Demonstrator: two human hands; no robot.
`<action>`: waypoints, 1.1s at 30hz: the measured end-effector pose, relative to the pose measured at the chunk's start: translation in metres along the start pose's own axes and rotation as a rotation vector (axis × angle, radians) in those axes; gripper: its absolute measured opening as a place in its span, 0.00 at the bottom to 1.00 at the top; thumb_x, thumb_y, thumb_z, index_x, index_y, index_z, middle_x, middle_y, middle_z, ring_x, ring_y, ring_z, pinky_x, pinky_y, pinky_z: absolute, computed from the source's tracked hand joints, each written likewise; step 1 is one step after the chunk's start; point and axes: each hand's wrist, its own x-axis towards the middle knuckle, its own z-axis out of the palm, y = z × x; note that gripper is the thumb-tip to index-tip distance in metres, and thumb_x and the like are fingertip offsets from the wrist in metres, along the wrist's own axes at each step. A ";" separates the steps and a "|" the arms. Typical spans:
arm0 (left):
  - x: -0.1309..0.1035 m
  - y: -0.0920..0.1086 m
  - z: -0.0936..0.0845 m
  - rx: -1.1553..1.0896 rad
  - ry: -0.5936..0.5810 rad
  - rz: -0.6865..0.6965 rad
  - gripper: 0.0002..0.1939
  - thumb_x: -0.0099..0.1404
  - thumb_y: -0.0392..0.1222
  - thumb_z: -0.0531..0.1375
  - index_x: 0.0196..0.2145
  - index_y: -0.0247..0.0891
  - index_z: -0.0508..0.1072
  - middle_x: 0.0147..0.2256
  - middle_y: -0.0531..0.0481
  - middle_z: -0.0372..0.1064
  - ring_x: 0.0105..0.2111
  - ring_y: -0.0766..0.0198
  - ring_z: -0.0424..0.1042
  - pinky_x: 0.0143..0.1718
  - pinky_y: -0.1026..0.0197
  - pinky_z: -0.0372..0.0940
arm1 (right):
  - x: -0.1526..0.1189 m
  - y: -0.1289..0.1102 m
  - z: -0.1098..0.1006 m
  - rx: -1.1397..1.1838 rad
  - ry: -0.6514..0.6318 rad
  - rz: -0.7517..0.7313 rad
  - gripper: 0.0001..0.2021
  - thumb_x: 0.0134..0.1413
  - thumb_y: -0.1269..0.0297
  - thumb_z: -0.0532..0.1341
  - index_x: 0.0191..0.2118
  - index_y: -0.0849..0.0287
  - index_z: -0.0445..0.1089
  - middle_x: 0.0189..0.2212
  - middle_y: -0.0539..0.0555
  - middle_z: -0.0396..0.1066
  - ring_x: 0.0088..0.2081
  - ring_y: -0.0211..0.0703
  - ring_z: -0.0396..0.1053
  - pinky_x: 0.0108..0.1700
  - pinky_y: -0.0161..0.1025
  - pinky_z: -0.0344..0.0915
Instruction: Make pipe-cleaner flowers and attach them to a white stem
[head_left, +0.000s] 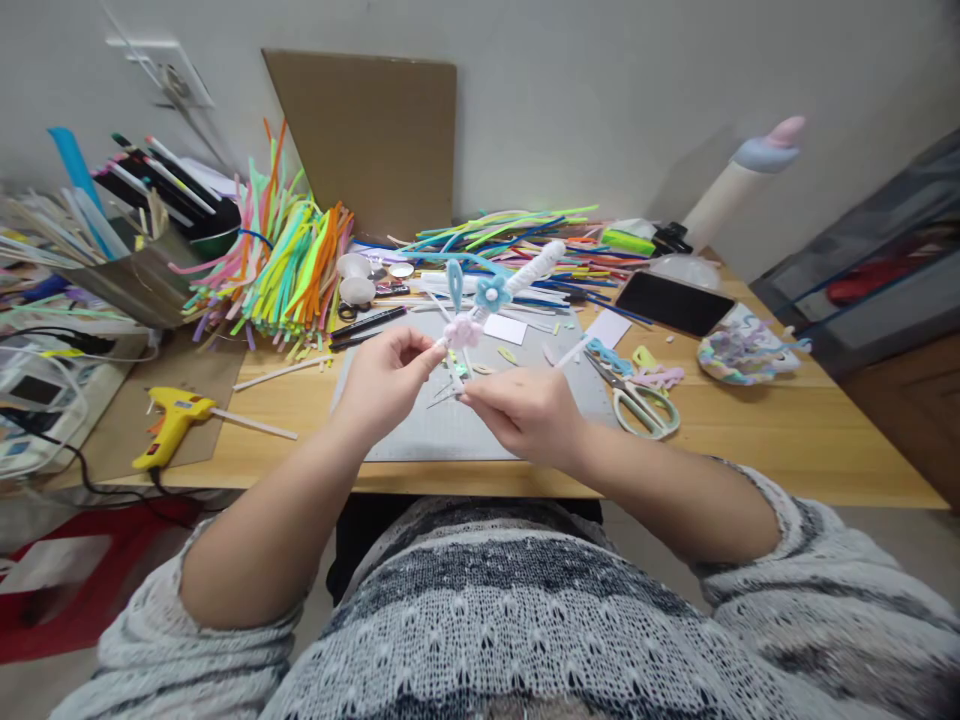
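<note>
Above the grey cutting mat (397, 425), my two hands hold a pipe-cleaner flower craft between them. It has a pink flower (463, 333), a blue flower (493, 293) with a white centre, a blue loop (454, 283) and a thick white wrapped piece (536, 270) pointing up to the right. My left hand (386, 380) is closed, thumb and finger pinching it beside the pink flower. Lower down, my right hand (529, 412) pinches the white stem ends, where thin wire-like tips stick out to the left. Its curled fingers hide part of the stem.
Scissors (646, 408) and pipe-cleaner pieces lie right of the mat, near a phone (675, 302). A yellow glue gun (174, 425) rests at left. Bundled pipe cleaners (277, 265) stand behind it, beside a cardboard sheet (367, 140). More pipe cleaners (517, 232) lie along the wall.
</note>
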 end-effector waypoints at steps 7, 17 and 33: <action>0.002 -0.004 0.001 -0.035 -0.004 -0.035 0.07 0.53 0.40 0.64 0.24 0.35 0.71 0.19 0.53 0.64 0.19 0.70 0.58 0.22 0.66 0.52 | -0.004 0.005 -0.005 -0.098 -0.036 0.034 0.10 0.58 0.68 0.53 0.32 0.59 0.71 0.24 0.49 0.73 0.25 0.33 0.64 0.28 0.34 0.53; -0.010 -0.009 0.003 0.840 -0.033 0.586 0.08 0.60 0.31 0.53 0.27 0.35 0.70 0.28 0.45 0.69 0.29 0.60 0.66 0.30 0.60 0.58 | 0.041 -0.021 -0.047 -0.558 -0.225 -0.307 0.13 0.58 0.72 0.50 0.26 0.59 0.67 0.20 0.49 0.64 0.24 0.36 0.57 0.27 0.39 0.44; -0.025 0.012 -0.012 0.534 0.088 0.716 0.04 0.59 0.31 0.59 0.30 0.37 0.67 0.31 0.49 0.70 0.32 0.66 0.70 0.32 0.64 0.64 | 0.042 0.021 -0.005 0.483 -0.470 0.309 0.14 0.57 0.57 0.55 0.29 0.62 0.71 0.23 0.50 0.69 0.25 0.33 0.61 0.28 0.32 0.57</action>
